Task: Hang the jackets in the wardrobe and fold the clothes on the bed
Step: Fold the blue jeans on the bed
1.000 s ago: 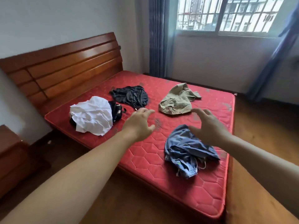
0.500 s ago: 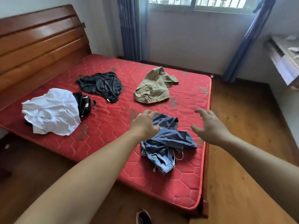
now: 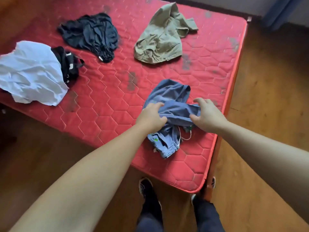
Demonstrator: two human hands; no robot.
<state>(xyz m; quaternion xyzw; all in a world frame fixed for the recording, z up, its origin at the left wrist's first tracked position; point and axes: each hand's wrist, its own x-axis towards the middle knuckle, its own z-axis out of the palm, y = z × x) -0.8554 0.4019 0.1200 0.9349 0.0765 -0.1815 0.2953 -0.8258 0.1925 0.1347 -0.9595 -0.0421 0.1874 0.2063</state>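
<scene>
The left hand (image 3: 151, 117) lies on the near-left part of a crumpled blue garment (image 3: 168, 104), its fingers curled down into the cloth and gripping a fold. The right hand (image 3: 206, 115) sits at the garment's right edge with fingers bent and thumb spread, touching the cloth — whether it has actually closed on the fabric I cannot tell.

The blue garment is a soft, denim-coloured piece, bunched in a heap with one lighter end trailing toward the near edge of the bed; a small green mark shows on that end, and a pale drawstring loops out beside it. It lies on the red quilted mattress (image 3: 103, 104), near the corner closest to the person.

Farther off on the same mattress, well apart from one another, lie a khaki garment (image 3: 160, 39) crumpled toward the far right, a dark navy garment (image 3: 90, 34) toward the far left, and a white garment (image 3: 31, 72) at the left edge, resting partly over a black piece with white marks (image 3: 68, 64). The mattress shows grey smudges across its hexagon stitching. Below, on the wooden floor (image 3: 267, 81), the person's dark shoes and trouser legs stand at the bed's corner.
</scene>
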